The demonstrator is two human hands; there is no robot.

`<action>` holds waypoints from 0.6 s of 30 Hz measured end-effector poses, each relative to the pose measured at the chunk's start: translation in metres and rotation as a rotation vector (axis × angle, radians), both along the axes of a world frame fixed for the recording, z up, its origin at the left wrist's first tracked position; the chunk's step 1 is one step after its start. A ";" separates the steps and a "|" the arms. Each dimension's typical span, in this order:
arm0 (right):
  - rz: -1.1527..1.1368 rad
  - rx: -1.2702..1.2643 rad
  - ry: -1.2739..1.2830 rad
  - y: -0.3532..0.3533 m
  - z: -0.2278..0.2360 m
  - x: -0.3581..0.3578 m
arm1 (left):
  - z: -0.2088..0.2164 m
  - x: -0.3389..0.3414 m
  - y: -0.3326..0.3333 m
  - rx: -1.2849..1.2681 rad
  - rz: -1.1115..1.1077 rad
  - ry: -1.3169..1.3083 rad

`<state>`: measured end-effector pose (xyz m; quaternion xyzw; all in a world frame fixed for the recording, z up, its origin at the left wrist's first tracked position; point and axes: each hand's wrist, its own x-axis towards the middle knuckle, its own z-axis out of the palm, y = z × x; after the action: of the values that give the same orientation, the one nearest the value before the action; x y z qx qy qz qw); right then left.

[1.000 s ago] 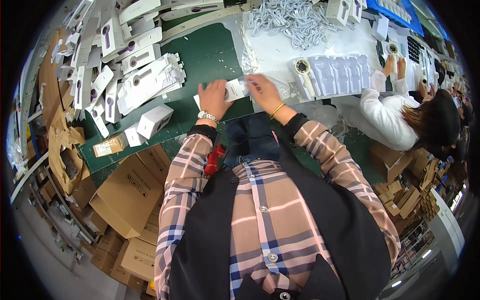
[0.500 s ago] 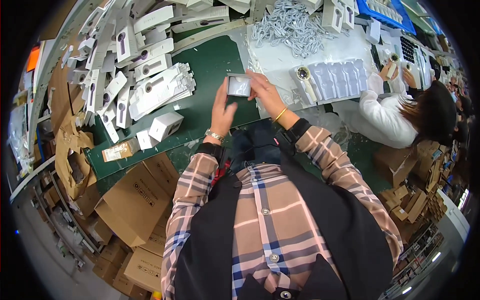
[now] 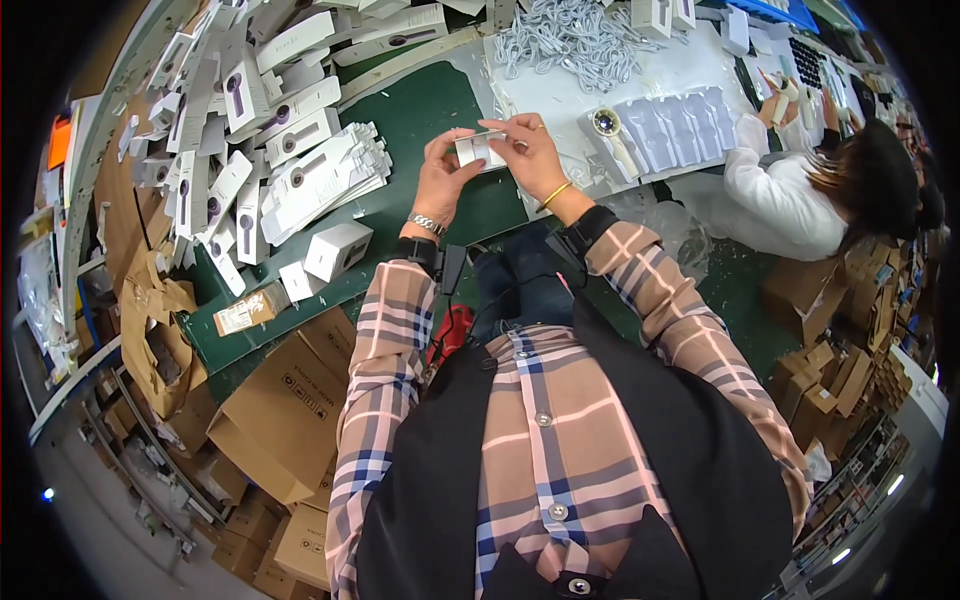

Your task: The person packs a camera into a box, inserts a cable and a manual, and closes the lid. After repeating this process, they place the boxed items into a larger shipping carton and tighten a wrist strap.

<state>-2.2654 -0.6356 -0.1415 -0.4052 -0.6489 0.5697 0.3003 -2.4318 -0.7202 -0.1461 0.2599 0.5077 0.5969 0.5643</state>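
Observation:
A small white carton [image 3: 479,152] is held between my two hands over the near edge of the green tabletop [image 3: 410,115]. My left hand [image 3: 442,180] grips its left side, thumb on the near face and fingers behind. My right hand [image 3: 532,158] pinches the carton's upper right edge with thumb and fingertips. The carton's inside is hidden from me now. To the left lie a stack of flat white cartons [image 3: 325,178] and, nearer, a folded-up white box [image 3: 337,250].
White printed cartons [image 3: 240,90] pile up at the far left. Bundled grey cables [image 3: 575,45] and a clear plastic tray [image 3: 670,130] with a white device [image 3: 612,135] lie right. Beside it sits a co-worker [image 3: 790,190] in white. A brown carton [image 3: 285,410] stands below the table's left edge.
The carton has tilted, so its open top no longer faces me. My left fingers have closed on its side, and my right hand has moved to its upper edge.

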 end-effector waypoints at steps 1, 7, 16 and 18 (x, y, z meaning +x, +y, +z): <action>-0.036 0.089 -0.020 -0.001 -0.002 0.000 | -0.001 0.003 0.002 0.042 0.019 0.028; 0.104 0.138 0.143 -0.023 0.016 0.024 | 0.001 0.007 0.000 0.172 0.064 0.180; -0.008 0.364 0.066 -0.024 0.038 0.020 | 0.007 0.002 -0.004 0.168 -0.006 0.260; -0.059 0.522 0.015 -0.022 0.035 0.015 | 0.010 0.002 -0.005 0.159 -0.029 0.251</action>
<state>-2.2506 -0.6579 -0.1061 -0.3284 -0.7596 0.3769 0.4161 -2.4301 -0.7255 -0.1359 0.3834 0.5216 0.5900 0.4826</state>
